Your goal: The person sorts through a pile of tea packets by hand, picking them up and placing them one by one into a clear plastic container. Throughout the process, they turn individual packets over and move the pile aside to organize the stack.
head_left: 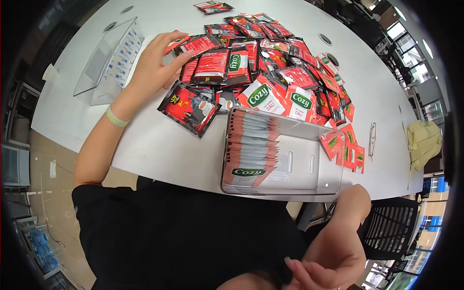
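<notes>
Here's the pile of packets (251, 63), spread across the white table (159, 150), and the left hand (166, 58) is half-open at its left edge, touching packets; whether it grips one, I can't tell. Nearer, the clear box (304, 186) lies lengthwise left to right beside the table's near edge, sachets (251, 150) packed in its left end. Right hand (316, 275) off the table, fingers curled, contents unclear. Clear stand (108, 67) far left, black chair (390, 227) right.
</notes>
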`<move>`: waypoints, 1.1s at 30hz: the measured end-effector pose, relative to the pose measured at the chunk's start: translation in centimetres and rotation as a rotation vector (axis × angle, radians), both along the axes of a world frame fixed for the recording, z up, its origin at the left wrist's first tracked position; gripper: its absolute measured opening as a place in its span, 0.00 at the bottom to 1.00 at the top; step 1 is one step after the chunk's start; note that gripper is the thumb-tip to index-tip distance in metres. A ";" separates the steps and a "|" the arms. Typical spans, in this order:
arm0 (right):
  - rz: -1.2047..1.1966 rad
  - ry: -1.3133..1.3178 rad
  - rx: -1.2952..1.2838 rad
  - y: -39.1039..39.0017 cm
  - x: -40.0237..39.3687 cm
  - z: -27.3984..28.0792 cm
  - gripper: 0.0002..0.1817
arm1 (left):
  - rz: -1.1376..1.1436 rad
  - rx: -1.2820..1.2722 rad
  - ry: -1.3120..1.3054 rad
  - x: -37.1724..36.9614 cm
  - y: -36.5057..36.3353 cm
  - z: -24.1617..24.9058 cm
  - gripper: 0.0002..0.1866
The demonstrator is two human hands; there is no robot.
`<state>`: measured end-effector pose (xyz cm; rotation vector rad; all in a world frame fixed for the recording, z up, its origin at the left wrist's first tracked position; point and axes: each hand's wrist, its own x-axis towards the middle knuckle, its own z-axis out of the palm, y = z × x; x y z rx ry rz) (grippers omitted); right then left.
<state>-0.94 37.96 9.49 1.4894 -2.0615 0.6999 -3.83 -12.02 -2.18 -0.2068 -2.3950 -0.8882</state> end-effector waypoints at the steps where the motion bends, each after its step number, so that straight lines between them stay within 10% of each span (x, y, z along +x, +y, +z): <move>1: 0.000 0.006 -0.010 -0.1 0.1 0.0 0.15 | 0.057 -0.093 0.036 -0.6 -0.6 -0.7 0.27; 15: -0.090 0.106 -0.104 0.1 1.6 0.6 0.11 | 0.233 -0.368 -0.110 -3.5 -3.7 -5.2 0.38; 16: -0.898 -0.035 0.096 -1.1 -1.9 -1.2 0.08 | 0.160 -0.443 -0.023 -3.5 -2.7 -4.0 0.37; 18: -0.164 0.529 -0.270 -5.6 -11.9 -1.1 0.13 | 0.039 -0.393 0.017 -3.5 -0.4 -1.9 0.37; 24: -0.109 -0.383 0.169 -7.7 -16.7 -8.0 0.36 | -0.447 -0.523 0.010 -4.2 5.5 0.2 0.36; 33: -0.314 -0.129 0.358 -6.4 -18.9 -12.1 0.29 | -0.334 -0.636 -0.137 -3.1 5.0 0.2 0.33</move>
